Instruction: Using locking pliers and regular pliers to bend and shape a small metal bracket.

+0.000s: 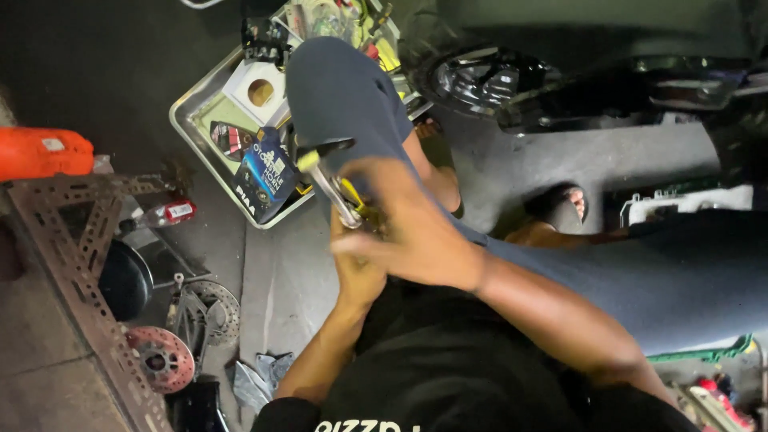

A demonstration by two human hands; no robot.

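Pliers (pixel 336 190), yellow-handled, slant up-left from your knee (pixel 344 96); your right hand (pixel 416 232) curls over them, left hand (pixel 356 272) grips beneath.

Square metal tray (pixel 186 120): on floor, ahead-left of raised knee; holds dark blue printed carton (pixel 264 172) at near edge and white box with round hole (pixel 258 90) behind it. Perforated steel frame (pixel 72 248): far left. Two brake discs (pixel 188 332): beside frame, nearer the person.
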